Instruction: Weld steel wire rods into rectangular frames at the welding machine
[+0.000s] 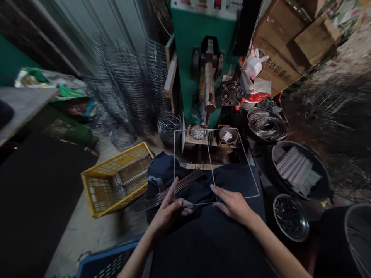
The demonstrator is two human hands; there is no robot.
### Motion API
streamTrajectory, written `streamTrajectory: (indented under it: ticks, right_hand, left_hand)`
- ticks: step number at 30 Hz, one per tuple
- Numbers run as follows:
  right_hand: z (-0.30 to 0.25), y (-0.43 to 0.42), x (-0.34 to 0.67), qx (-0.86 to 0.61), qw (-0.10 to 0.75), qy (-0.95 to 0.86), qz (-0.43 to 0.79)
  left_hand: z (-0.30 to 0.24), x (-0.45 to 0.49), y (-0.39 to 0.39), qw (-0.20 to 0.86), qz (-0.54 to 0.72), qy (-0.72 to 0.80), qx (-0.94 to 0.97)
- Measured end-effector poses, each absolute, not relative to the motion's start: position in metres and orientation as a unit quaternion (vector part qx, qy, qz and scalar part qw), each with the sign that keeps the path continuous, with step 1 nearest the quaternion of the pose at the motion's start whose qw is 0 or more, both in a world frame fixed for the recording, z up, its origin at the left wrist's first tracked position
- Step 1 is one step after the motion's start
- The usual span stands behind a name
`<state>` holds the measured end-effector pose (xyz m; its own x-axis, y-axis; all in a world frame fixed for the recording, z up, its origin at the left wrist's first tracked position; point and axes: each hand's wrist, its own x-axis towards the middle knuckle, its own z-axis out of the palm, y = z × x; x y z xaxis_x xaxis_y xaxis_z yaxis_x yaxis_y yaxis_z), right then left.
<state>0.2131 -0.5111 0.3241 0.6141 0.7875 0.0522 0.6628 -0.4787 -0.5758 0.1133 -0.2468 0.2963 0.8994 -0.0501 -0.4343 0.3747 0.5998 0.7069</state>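
A thin rectangular wire frame (210, 156) with a bar down its middle is held over my lap, its far edge by the green machine. My left hand (169, 210) is closed on its near left corner, with the index finger along the side wire. My right hand (236, 204) pinches the near end of the middle bar between thumb and fingers. A bundle of thin metal rods (188, 180) lies across the dark cloth on my lap, beside and partly behind my left hand. Beyond the frame stands the green machine (188, 50) with a thick metal cylinder (210, 87) jutting out.
At left, a yellow crate (116, 168) holds wire pieces, near tall stacks of wire rings (130, 88). A blue crate (107, 258) is at lower left. On my right are a tub of metal strips (324, 185), a bowl of small dark parts (304, 227) and cardboard (281, 42).
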Motion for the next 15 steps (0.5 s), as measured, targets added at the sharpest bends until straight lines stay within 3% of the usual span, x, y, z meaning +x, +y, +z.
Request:
streamTrajectory:
  ticks: [15]
  right_hand:
    - [0.33, -0.516, 0.201, -0.845, 0.298, -0.436, 0.085]
  left_hand:
    - [0.305, 0.098, -0.252, 0.882, -0.113, 0.177, 0.422]
